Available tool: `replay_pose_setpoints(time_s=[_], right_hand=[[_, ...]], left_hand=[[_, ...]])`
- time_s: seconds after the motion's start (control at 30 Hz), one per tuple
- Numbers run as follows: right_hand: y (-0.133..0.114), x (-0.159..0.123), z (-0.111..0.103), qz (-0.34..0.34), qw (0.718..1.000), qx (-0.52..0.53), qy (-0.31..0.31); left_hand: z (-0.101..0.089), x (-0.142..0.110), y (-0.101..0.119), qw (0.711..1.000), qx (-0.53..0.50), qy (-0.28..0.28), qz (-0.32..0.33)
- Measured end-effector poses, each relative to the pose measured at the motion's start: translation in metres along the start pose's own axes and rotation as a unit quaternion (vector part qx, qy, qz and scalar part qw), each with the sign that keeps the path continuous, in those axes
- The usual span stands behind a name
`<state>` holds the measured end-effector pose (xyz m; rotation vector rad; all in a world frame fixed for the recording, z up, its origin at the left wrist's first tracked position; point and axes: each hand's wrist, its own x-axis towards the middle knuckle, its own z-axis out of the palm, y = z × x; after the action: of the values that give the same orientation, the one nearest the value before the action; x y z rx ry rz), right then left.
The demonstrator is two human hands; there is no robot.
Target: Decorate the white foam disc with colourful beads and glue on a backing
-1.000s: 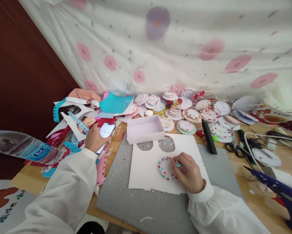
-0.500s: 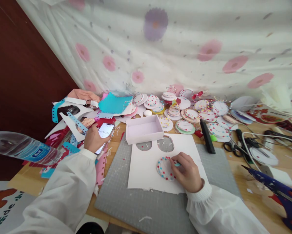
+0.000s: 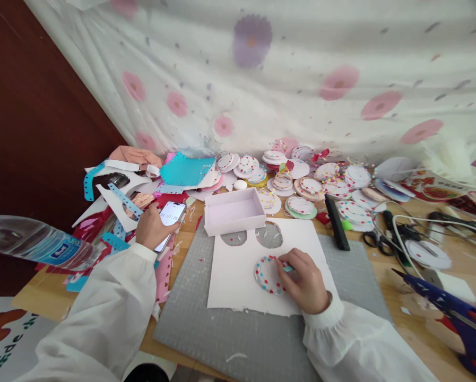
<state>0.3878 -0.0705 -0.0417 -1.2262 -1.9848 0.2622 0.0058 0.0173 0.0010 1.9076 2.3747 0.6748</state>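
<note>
My left hand (image 3: 150,228) is around the left side of a phone (image 3: 171,218) that shows a running timer, its thumb lying across the lower screen. My right hand (image 3: 303,281) is closed in a pinch, with a small teal piece (image 3: 288,268) showing between the fingers; the rest of it is hidden. Those fingertips touch the right edge of a white disc (image 3: 267,273) ringed with red and blue decorations. Beneath the disc lies a white card (image 3: 233,284) with two round cut-outs near its top edge.
An open white box (image 3: 234,212) overlaps the card's top edge. A grey cutting mat (image 3: 193,313) lies underneath. Decorated discs (image 3: 301,206) pile along the back. To the right are scissors (image 3: 377,241) and a blue glue gun (image 3: 456,313); a water bottle (image 3: 42,241) leans in at left.
The timer on the phone has advanced by a second. Both hands stay in nearly the same place, and the view has shifted very slightly.
</note>
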Motion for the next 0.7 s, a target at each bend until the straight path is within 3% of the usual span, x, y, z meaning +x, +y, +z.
replay_pose_setpoints(time_s=[0.17, 0.47, 0.7], right_hand=[[0.0, 0.0, 0.0, -0.001, 1.0, 0.001, 0.004], [-0.001, 0.001, 0.0, 0.002, 1.0, -0.005, 0.008], [-0.001, 0.002, 0.001, 0.003, 1.0, -0.01, 0.012]], left_hand=[[0.004, 0.0, -0.005, 0.996, 0.083, 0.005, 0.027], [0.003, -0.001, -0.003, 0.995, 0.099, -0.001, 0.03], [-0.002, -0.004, 0.008, 0.991, 0.129, -0.029, -0.014]])
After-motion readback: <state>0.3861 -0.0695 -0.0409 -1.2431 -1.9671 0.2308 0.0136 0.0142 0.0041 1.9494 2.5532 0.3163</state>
